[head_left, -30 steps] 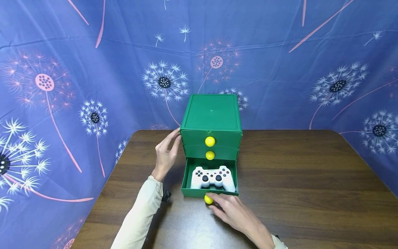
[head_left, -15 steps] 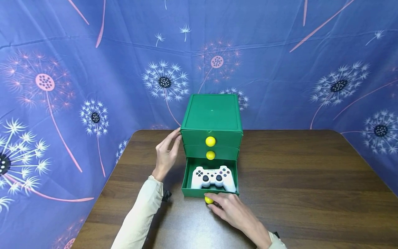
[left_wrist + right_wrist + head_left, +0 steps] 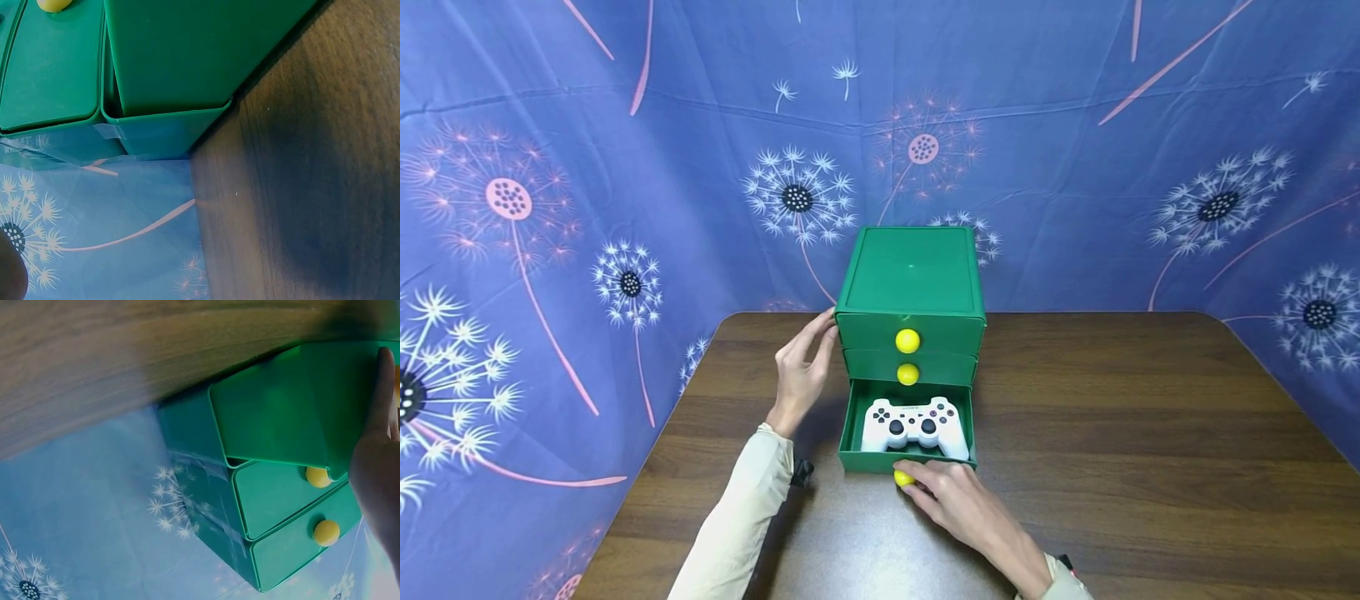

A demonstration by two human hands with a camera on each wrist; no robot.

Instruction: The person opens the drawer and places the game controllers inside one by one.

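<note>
A green three-drawer cabinet (image 3: 912, 271) stands upright on the table. Its bottom drawer (image 3: 868, 462) is pulled out, while the two upper drawers are in. Inside the bottom drawer lies a white game controller (image 3: 913, 429), buttons up. My right hand (image 3: 958, 504) pinches the drawer's round yellow knob (image 3: 903, 478) between index finger and thumb. In the right wrist view, the index finger (image 3: 382, 394) lies against the drawer front. My left hand (image 3: 801, 375) rests its fingertips on the cabinet's left side near the top front corner, fingers fairly straight.
Yellow knobs mark the top drawer (image 3: 907, 341) and the middle drawer (image 3: 907, 374). A brown wooden table (image 3: 1120, 442) extends to both sides. Behind and to the sides hangs a blue cloth (image 3: 1037, 83) with dandelion prints.
The bottom drawer, with the controller in it, has moved very slightly inward, and my right hand has moved with its knob. My left hand stays in place.
</note>
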